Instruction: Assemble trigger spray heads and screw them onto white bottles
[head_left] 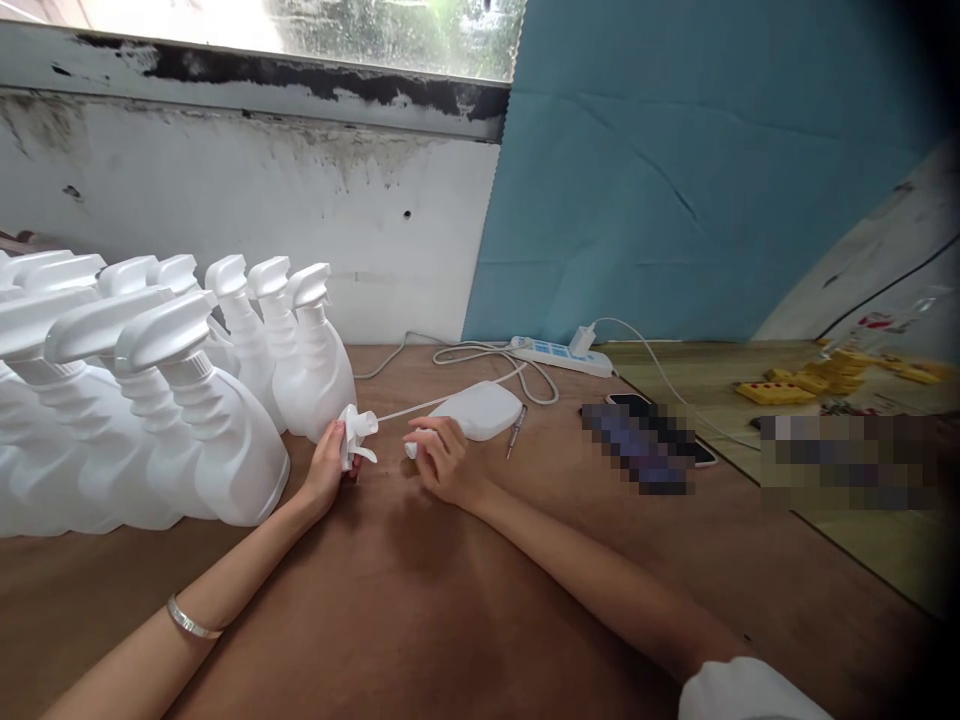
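My left hand (328, 465) is closed around a white trigger spray head (358, 430), its trigger hanging down and its round collar facing right. From the collar a thin white dip tube (409, 409) stretches rightward toward a white spray bottle (484, 410). That bottle lies on its side on the brown table, its neck pointing left. Curled over the neck is my right hand (444, 460), so part of the bottle is hidden by the fingers. Left of my hands stand several white spray bottles (236, 450) in rows, upright with trigger heads on.
A small screwdriver (516, 432) lies right of the loose bottle. Behind are a power strip (562, 355) and a coiled grey cable (487, 352). Phones (701, 452), partly blurred out, lie to the right. Yellow pieces (780, 390) sit farther right. A wall closes the back.
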